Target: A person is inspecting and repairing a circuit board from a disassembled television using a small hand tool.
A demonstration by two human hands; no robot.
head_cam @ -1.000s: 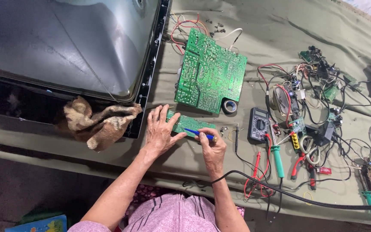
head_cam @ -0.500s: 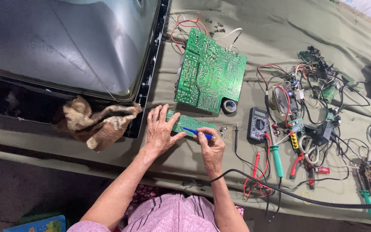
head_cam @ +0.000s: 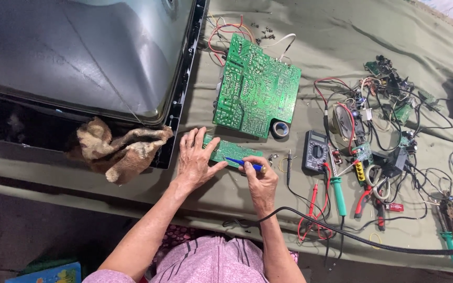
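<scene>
Right hand: my right hand (head_cam: pixel 260 181) grips a blue-handled soldering iron (head_cam: pixel 243 163), tip on the small green board (head_cam: pixel 230 152).
Left hand: my left hand (head_cam: pixel 195 160) lies open, flat, pinning that board's left end.
Risk: the board could slide if my palm lifts; the black cord (head_cam: pixel 352 238) may drag.
Room: multimeter (head_cam: pixel 315 152) crowds right; large circuit board (head_cam: pixel 255 89) lies just beyond; the surface (head_cam: pixel 211 202) edge is near.

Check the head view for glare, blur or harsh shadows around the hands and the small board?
Head view: light is soft and even, with no hard shadows by the left hand, right hand or small green board. The only glare is a dull sheen on the grey screen. Focus is sharp at centre; the far-right cables look a little softer.
</scene>
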